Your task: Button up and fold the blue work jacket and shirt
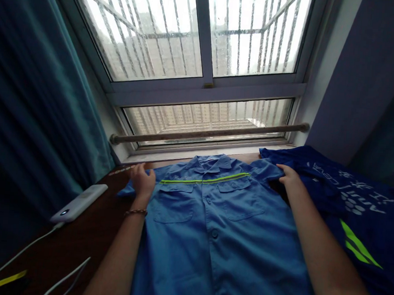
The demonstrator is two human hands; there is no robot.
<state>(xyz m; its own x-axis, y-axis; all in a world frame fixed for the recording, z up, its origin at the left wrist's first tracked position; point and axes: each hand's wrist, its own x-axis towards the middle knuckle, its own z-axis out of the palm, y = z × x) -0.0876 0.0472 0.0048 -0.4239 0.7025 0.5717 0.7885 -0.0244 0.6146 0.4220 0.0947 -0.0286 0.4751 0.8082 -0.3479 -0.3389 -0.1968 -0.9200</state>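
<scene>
A blue work shirt (218,230) with a yellow-green stripe across the chest lies flat and buttoned, collar toward the window, on a dark wooden surface (75,242). My left hand (143,178) rests on the shirt's left shoulder, fingers curled down onto the cloth. My right hand (291,177) presses on the right shoulder, fingers bent over the fabric edge. A beaded bracelet circles my left wrist.
A darker blue garment (358,208) with white print and green marks lies to the right, partly under my right arm. A white power bank (79,202) with cables sits at the left. A teal curtain (34,100) hangs left; the barred window (203,53) and a rail lie ahead.
</scene>
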